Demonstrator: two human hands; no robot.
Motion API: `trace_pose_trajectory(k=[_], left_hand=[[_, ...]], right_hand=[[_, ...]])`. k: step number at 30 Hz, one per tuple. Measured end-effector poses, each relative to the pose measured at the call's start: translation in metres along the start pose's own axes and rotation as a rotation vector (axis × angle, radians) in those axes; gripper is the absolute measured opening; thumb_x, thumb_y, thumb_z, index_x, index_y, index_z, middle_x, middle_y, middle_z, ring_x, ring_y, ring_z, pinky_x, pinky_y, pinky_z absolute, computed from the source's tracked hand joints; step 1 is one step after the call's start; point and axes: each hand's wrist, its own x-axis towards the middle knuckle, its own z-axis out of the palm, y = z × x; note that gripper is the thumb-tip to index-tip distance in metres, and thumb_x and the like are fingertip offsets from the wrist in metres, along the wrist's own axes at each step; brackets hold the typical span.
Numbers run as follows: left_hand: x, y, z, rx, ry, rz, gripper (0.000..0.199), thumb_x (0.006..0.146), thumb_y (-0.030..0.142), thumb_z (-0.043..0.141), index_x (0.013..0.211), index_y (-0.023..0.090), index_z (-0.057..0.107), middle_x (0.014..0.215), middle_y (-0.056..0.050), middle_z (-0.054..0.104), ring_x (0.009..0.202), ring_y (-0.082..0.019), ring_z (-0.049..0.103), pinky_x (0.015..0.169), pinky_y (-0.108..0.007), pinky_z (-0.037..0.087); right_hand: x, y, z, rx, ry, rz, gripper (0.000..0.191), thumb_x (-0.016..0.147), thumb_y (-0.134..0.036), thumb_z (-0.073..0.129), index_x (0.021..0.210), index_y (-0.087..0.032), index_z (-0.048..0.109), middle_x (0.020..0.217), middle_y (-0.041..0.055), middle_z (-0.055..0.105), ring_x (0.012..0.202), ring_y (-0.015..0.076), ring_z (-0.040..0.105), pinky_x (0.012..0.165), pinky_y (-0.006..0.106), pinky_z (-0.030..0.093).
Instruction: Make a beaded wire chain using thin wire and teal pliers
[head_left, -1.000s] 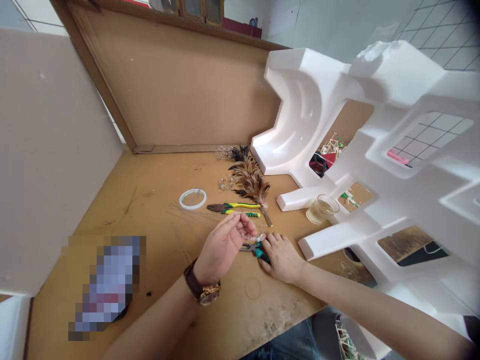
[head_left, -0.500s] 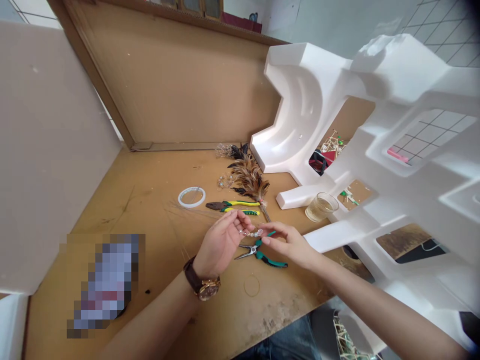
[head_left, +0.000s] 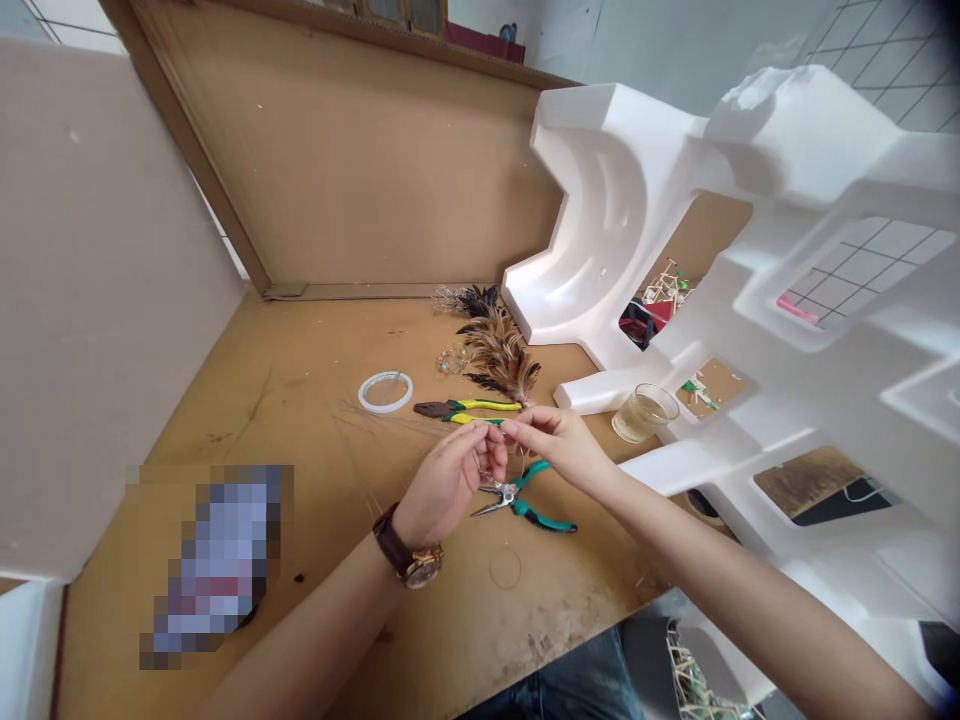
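My left hand (head_left: 450,475), with a brown-strapped watch (head_left: 409,555) on its wrist, has its fingers curled around a short strand of clear beads (head_left: 489,480). Most of the strand is hidden by the fingers. My right hand (head_left: 566,448) pinches thumb and forefinger together against the left fingertips; what lies in that pinch is too small to make out. Just below the hands lie open needle-nose pliers (head_left: 540,518) with teal handles. Behind them are yellow-green combination pliers (head_left: 469,408), partly covered by the fingers.
A white ring-shaped roll (head_left: 385,392) and thin loose wires lie left of the pliers. Farther back are a feather bundle (head_left: 499,345) and a small beaded wire coil (head_left: 452,360). A glass (head_left: 643,415) stands beside large white foam packing (head_left: 592,250). A pixelated object (head_left: 225,560) sits at left.
My right hand has moved up and left, closing its thumb and forefinger at the left fingertips. The bead strand, earlier stretched between both hands, now sits lower and mostly behind the left fingers.
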Motion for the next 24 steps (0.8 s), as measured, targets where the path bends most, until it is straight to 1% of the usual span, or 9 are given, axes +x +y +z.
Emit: trace_pose_trajectory(k=[1, 3, 5, 7, 8, 12, 16, 20, 24], left_hand=[[0.000, 0.002, -0.001, -0.016, 0.023, 0.008, 0.019, 0.085, 0.025, 0.045, 0.077, 0.013, 0.056, 0.062, 0.000, 0.053, 0.052, -0.008, 0.049, 0.051, -0.020, 0.040], [0.001, 0.007, -0.003, -0.060, 0.056, 0.015, 0.017, 0.085, 0.024, 0.044, 0.077, 0.014, 0.055, 0.061, 0.002, 0.051, 0.047, -0.006, 0.045, 0.050, -0.018, 0.038], [0.002, 0.012, -0.004, -0.093, 0.076, 0.014, 0.016, 0.085, 0.022, 0.043, 0.077, 0.014, 0.054, 0.061, 0.003, 0.050, 0.046, -0.006, 0.044, 0.049, -0.019, 0.038], [0.002, 0.016, -0.004, -0.095, 0.096, 0.008, 0.017, 0.086, 0.020, 0.042, 0.076, 0.013, 0.054, 0.061, 0.002, 0.051, 0.048, -0.007, 0.047, 0.051, -0.019, 0.039], [0.001, 0.017, -0.004, -0.091, 0.101, 0.004, 0.017, 0.086, 0.020, 0.041, 0.076, 0.013, 0.054, 0.061, 0.001, 0.051, 0.050, -0.008, 0.048, 0.051, -0.020, 0.040], [0.000, 0.014, -0.001, -0.070, 0.065, 0.003, 0.020, 0.087, 0.022, 0.040, 0.075, 0.013, 0.053, 0.061, 0.000, 0.053, 0.054, -0.011, 0.051, 0.058, -0.024, 0.043], [-0.001, 0.011, 0.000, -0.028, 0.022, 0.016, 0.021, 0.088, 0.023, 0.040, 0.075, 0.014, 0.054, 0.059, 0.001, 0.052, 0.053, -0.010, 0.049, 0.067, -0.029, 0.045], [-0.001, 0.010, -0.001, 0.012, -0.013, -0.002, 0.019, 0.087, 0.025, 0.041, 0.077, 0.015, 0.054, 0.059, 0.002, 0.051, 0.054, -0.009, 0.048, 0.069, -0.031, 0.046], [-0.001, 0.007, -0.003, 0.053, 0.021, 0.000, 0.018, 0.086, 0.027, 0.045, 0.076, 0.015, 0.053, 0.057, 0.004, 0.046, 0.049, -0.007, 0.041, 0.068, -0.030, 0.046]], right_hand=[[0.002, 0.002, -0.002, -0.061, -0.017, -0.002, 0.041, 0.084, -0.050, 0.042, 0.074, -0.015, 0.061, 0.064, 0.0011, 0.059, 0.059, 0.0114, 0.053, 0.057, 0.023, 0.041], [0.006, 0.011, -0.006, -0.332, -0.058, -0.014, 0.047, 0.091, -0.045, 0.025, 0.083, -0.015, 0.061, 0.074, 0.0040, 0.063, 0.065, 0.0122, 0.056, 0.060, 0.023, 0.042], [0.008, 0.027, -0.007, -0.817, -0.125, -0.043, 0.037, 0.091, -0.037, 0.030, 0.090, -0.016, 0.061, 0.083, 0.0052, 0.064, 0.075, 0.0137, 0.057, 0.066, 0.023, 0.041], [0.008, 0.044, -0.003, -0.939, -0.199, -0.042, 0.022, 0.084, -0.030, 0.047, 0.083, -0.016, 0.064, 0.084, 0.0074, 0.065, 0.085, 0.0180, 0.057, 0.071, 0.025, 0.039], [0.008, 0.052, 0.001, -0.975, -0.236, -0.042, 0.018, 0.081, -0.027, 0.050, 0.079, -0.017, 0.065, 0.083, 0.0078, 0.065, 0.086, 0.0190, 0.056, 0.072, 0.025, 0.039], [0.011, 0.073, 0.019, -1.061, -0.266, -0.006, 0.018, 0.079, -0.022, 0.049, 0.079, -0.013, 0.065, 0.088, 0.0139, 0.065, 0.091, 0.0236, 0.055, 0.076, 0.029, 0.038], [0.018, 0.078, 0.026, -1.040, -0.267, 0.024, 0.015, 0.076, -0.024, 0.052, 0.079, -0.015, 0.064, 0.087, 0.0128, 0.065, 0.089, 0.0235, 0.056, 0.073, 0.028, 0.038], [0.023, 0.078, 0.019, -0.938, -0.232, 0.049, 0.010, 0.071, -0.025, 0.057, 0.073, -0.016, 0.062, 0.078, 0.0106, 0.064, 0.077, 0.0219, 0.058, 0.064, 0.026, 0.039], [0.027, 0.073, 0.001, -0.755, -0.192, 0.057, 0.011, 0.072, -0.021, 0.052, 0.079, -0.016, 0.058, 0.072, 0.0045, 0.063, 0.065, 0.0149, 0.057, 0.058, 0.023, 0.039]])
